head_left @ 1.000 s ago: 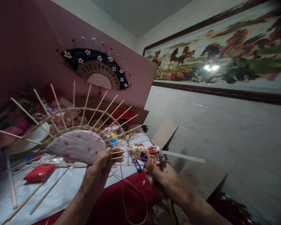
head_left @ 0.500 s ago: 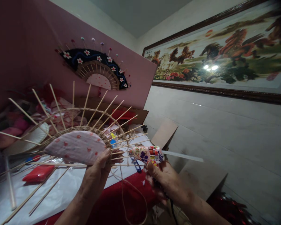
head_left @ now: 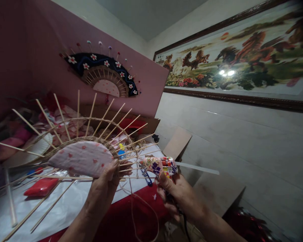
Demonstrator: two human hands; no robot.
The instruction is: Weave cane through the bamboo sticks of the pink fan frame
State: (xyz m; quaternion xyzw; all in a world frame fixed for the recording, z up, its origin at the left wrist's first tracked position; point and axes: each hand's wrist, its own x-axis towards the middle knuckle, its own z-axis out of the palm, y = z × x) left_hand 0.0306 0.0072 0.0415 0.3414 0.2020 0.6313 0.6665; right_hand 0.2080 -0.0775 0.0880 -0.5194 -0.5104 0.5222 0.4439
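Note:
My left hand (head_left: pixel 108 178) grips a half-round fan frame (head_left: pixel 83 158) by its lower right edge, thumb on the pale cloth centre with small orange-red prints. Thin wooden sticks spread outward from its woven band, and a twine arc (head_left: pixel 111 121) crosses them. In my right hand (head_left: pixel 171 188) is a flower-patterned hot glue gun (head_left: pixel 161 166), its nozzle pointing left at the sticks on the frame's right side. A whitish glue stick (head_left: pixel 199 168) juts from its back. Whether the nozzle touches the twine or a stick, I cannot tell. A loose length of twine (head_left: pixel 146 201) hangs below.
On the white-covered table lie a red packet (head_left: pixel 41 187), loose wooden sticks (head_left: pixel 52 205) and blue-handled scissors (head_left: pixel 148 179). A finished dark fan with flowers (head_left: pixel 101 64) hangs on the pink panel (head_left: pixel 143 80) behind. A framed horse picture (head_left: pixel 232 60) is on the right wall.
The fan frame has tilted slightly, its upper stick tips a little lower now. The glue gun stays almost where it was, still in my right hand.

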